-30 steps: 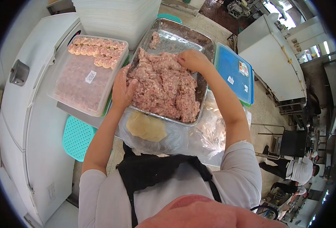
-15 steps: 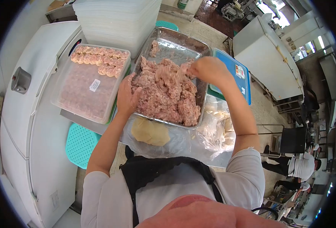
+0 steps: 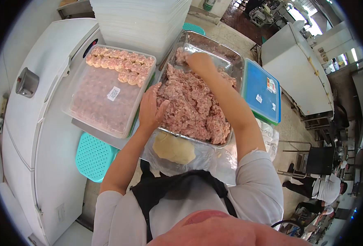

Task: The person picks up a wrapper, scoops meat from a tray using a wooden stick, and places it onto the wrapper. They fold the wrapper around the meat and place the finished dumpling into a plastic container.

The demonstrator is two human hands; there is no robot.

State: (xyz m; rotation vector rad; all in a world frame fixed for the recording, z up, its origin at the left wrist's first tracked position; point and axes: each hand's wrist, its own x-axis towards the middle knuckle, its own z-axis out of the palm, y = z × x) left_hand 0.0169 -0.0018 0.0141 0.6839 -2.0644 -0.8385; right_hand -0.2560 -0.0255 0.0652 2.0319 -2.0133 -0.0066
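A metal tray [image 3: 238,67] holds a large mass of ground meat [image 3: 193,102]. My left hand [image 3: 150,108] rests at the tray's left rim, thumb apart from the fingers, with nothing in it. Over the far left part of the tray is my right hand [image 3: 200,62], its fingers bent down at a small clump of meat [image 3: 181,55]; the fingertips are partly hidden. Left of the tray stands a clear lidded container [image 3: 95,88] with rows of filled dumplings at its far end. A pale lump of dough [image 3: 173,148] lies on plastic in front of the tray.
Blue-lidded containers [image 3: 258,88] stand right of the tray. Tall stacked white trays [image 3: 140,24] rise behind it. A white freezer [image 3: 52,164] fills the left side, with a metal pot [image 3: 27,83] on it. A turquoise stool [image 3: 93,158] is below. Other people [image 3: 329,186] are far right.
My right hand has moved from the meat's right side to the small clump at the tray's far left. My left hand stays at the left rim. The whole view has shifted slightly.
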